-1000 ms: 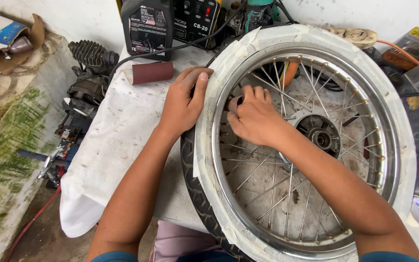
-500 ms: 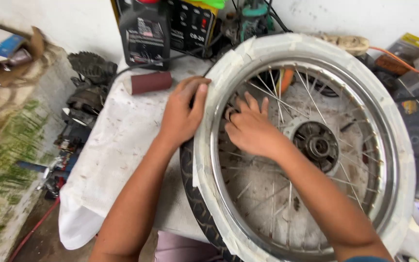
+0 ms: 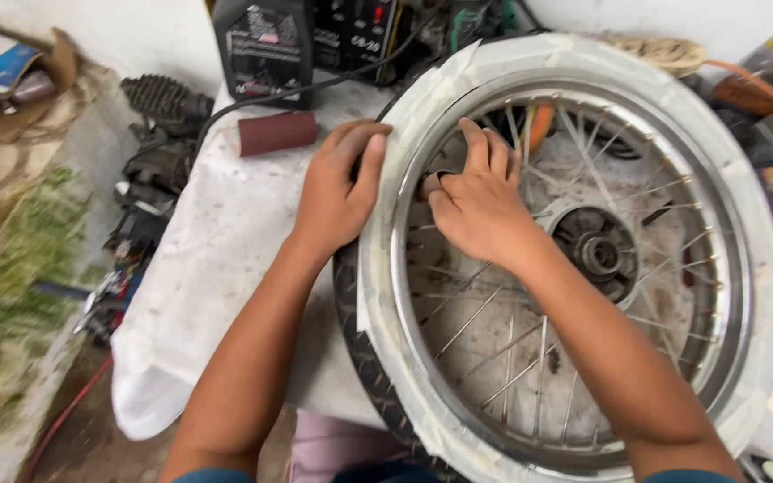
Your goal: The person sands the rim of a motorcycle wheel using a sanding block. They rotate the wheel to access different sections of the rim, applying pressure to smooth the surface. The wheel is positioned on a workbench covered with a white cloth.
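Note:
A spoked motorcycle wheel [image 3: 583, 385] lies flat on a white-covered table [image 3: 216, 259], its tyre sidewall wrapped in pale masking tape [image 3: 744, 215]. My left hand [image 3: 337, 192] presses flat on the taped tyre at the wheel's upper left, fingers spread over the tape. My right hand [image 3: 476, 206] rests inside the rim among the spokes, fingertips against the chrome rim [image 3: 402, 259] where tape meets metal. Whether it pinches the tape edge is hidden. The hub [image 3: 597, 250] sits just right of that hand.
A dark red roll of sandpaper [image 3: 276, 132] lies on the table behind my left hand. A black box-shaped device [image 3: 266, 49] with a cable stands at the back. Engine parts [image 3: 158, 161] sit left of the table. Clutter lines the right edge.
The view has shifted slightly. Both hands stay at the same spot on the wheel, with the right-hand fingers moved a little along the rim.

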